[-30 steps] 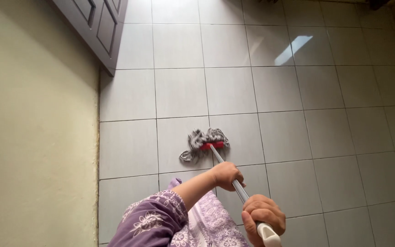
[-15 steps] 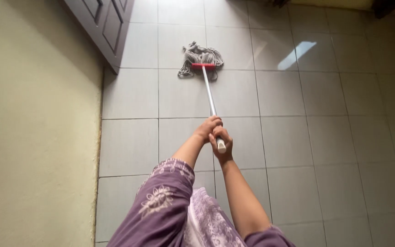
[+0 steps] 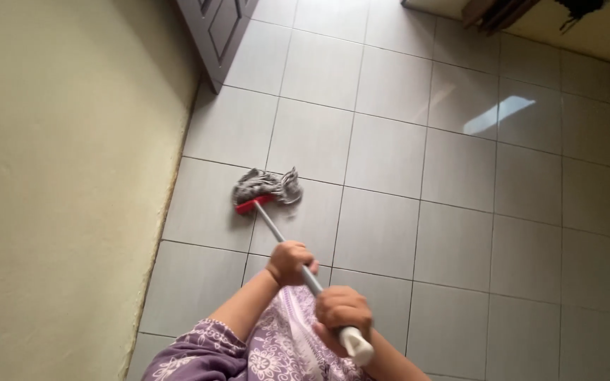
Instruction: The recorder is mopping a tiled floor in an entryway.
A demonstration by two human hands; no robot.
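A string mop with a grey head [image 3: 267, 185] and a red clamp [image 3: 253, 205] rests on the grey tiled floor [image 3: 453, 204], close to the wall on the left. Its silver handle [image 3: 271, 228] runs back toward me. My left hand [image 3: 289, 262] grips the handle partway along. My right hand [image 3: 340, 310] is closed around the white top end [image 3: 356, 344] of the handle. Both arms wear purple flowered sleeves [image 3: 199, 351].
A pale yellow wall [image 3: 65, 176] fills the left side. A grey panelled door or cabinet [image 3: 217, 32] stands at the top left. A bright window reflection [image 3: 497, 116] lies on the tiles, and dark objects [image 3: 492, 10] sit at the far wall.
The mop head has been pulled back from far out near the grey door to a spot close to me by the left wall. My hands moved apart along the handle.
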